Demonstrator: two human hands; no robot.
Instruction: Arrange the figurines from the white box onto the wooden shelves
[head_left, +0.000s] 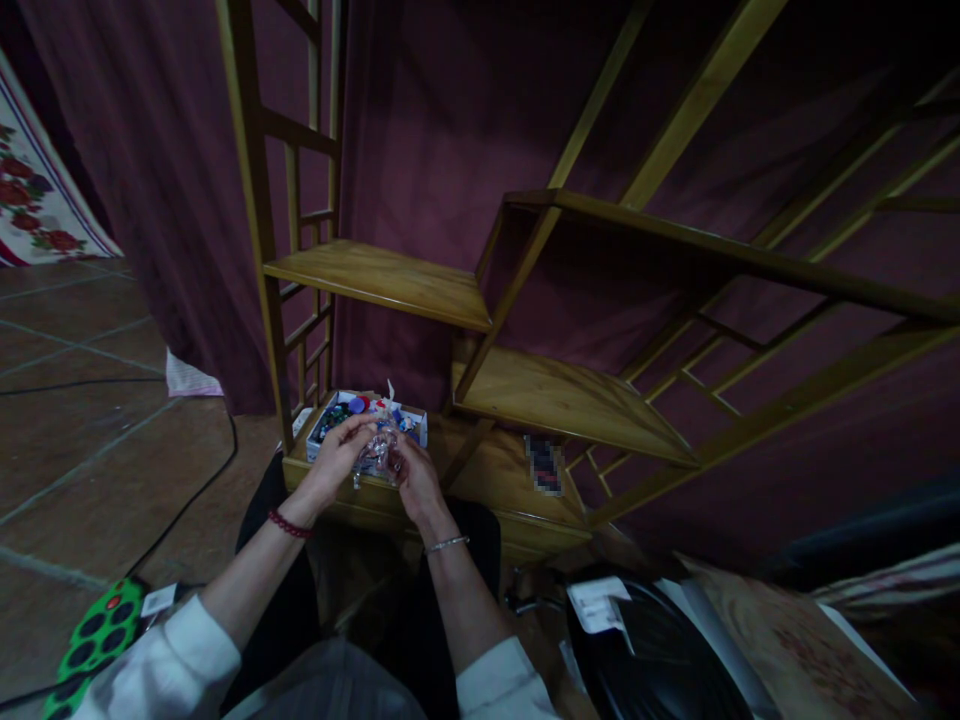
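Both of my hands are together in front of the low left shelf, holding a crinkled clear plastic bag [379,455]. My left hand [341,456] grips the bag from the left, its fingers closed on the upper edge. From the right, my right hand [417,476] pinches the same bag. What the bag contains is too small and shiny to make out. Just behind the hands sits a white open box [422,430] filled with small coloured items, among them a round purple piece [357,405]. The hands and bag hide part of the box.
A wooden shelf unit [375,275] with stepped boards rises around the box. A blurred dark object [544,466] lies on the lower board. On the floor at left is a green power strip [97,630] with cables. A black rounded object [652,650] stands at lower right.
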